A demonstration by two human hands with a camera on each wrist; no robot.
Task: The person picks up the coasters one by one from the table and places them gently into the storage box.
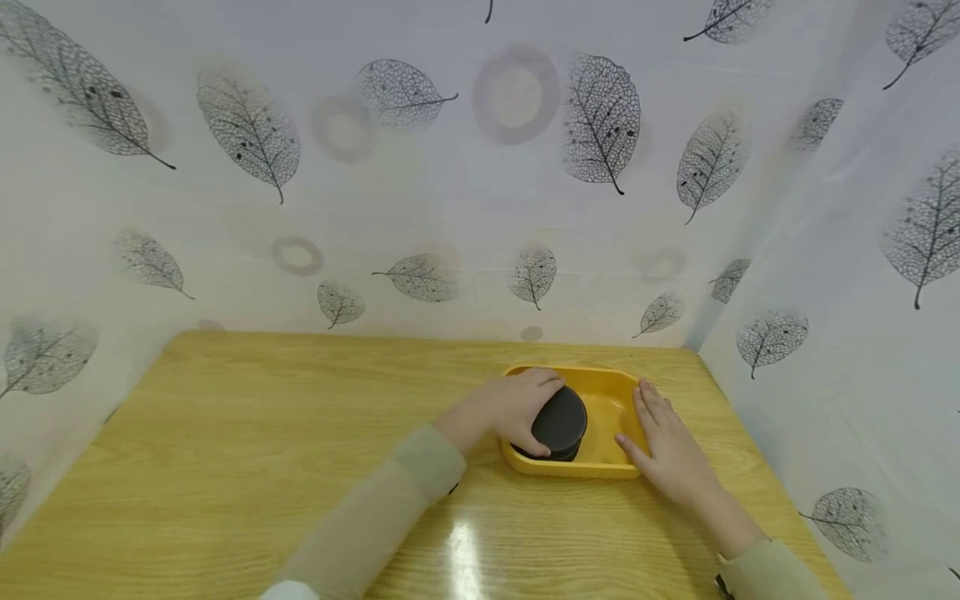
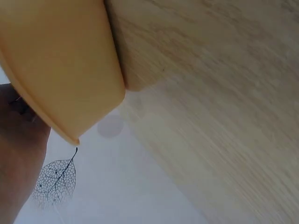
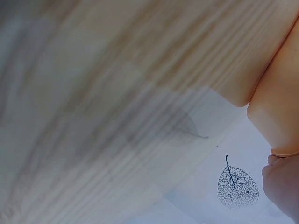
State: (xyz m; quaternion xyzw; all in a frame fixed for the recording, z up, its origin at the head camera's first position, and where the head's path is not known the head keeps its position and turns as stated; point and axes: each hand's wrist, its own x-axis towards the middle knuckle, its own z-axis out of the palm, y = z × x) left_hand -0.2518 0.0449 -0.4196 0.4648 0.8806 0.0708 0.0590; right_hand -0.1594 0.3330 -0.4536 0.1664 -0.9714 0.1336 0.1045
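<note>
A yellow rectangular tray [image 1: 609, 417] with rounded corners stands on the wooden table toward its right side. In its left end sits a stack of round black discs [image 1: 561, 421]. My left hand [image 1: 521, 408] reaches over the tray's left wall and grips the stack, thumb on the near side and fingers at the far side. My right hand [image 1: 671, 446] rests on the tray's right rim with fingers extended, the thumb pointing inward over the tray. In the left wrist view the tray's outer wall [image 2: 65, 60] hides the discs; the right wrist view catches only part of the right hand [image 3: 282, 182] at the rim.
The wood-grain table [image 1: 300, 433] extends left of the tray and in front of it. A pale leaf-patterned covering [image 1: 450, 208] rises behind the table's far edge and along the right side, close to the right forearm.
</note>
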